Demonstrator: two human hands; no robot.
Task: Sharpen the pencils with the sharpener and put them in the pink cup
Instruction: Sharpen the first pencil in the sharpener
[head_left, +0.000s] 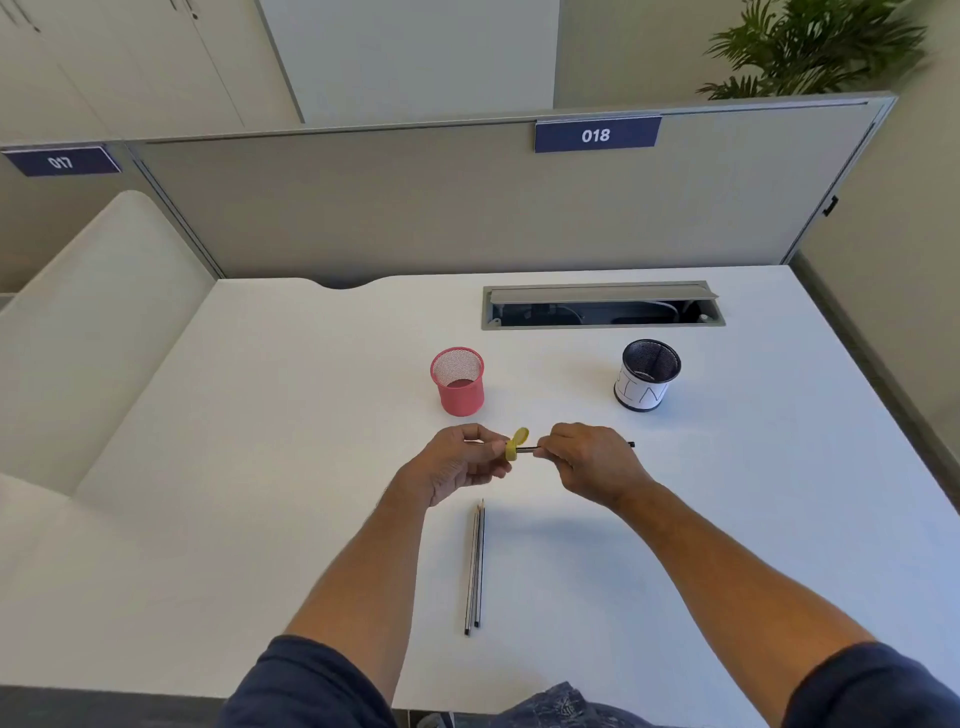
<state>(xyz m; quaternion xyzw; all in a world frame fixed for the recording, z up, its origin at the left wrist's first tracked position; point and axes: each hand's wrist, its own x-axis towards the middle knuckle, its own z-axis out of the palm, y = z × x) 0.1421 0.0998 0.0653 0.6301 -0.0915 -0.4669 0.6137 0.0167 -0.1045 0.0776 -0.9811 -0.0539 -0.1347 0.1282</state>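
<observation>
My left hand (460, 460) is closed on a small yellow sharpener (514, 446) whose lid stands flipped up. My right hand (587, 457) grips a dark pencil (629, 445) held level, its tip pushed into the sharpener; the pencil's rear end sticks out past my right fingers. Both hands hover over the middle of the white desk (260, 493). The pink mesh cup (458, 382) stands upright just beyond my left hand and looks empty. Two more pencils (475, 566) lie side by side on the desk nearer to me, points facing away.
A black mesh cup with a white paper label (647, 375) stands to the right of the pink cup. Behind the cups is an open cable tray (602, 306) set in the desk. A grey partition (467, 208) closes the back, and a cream panel (104, 312) the left.
</observation>
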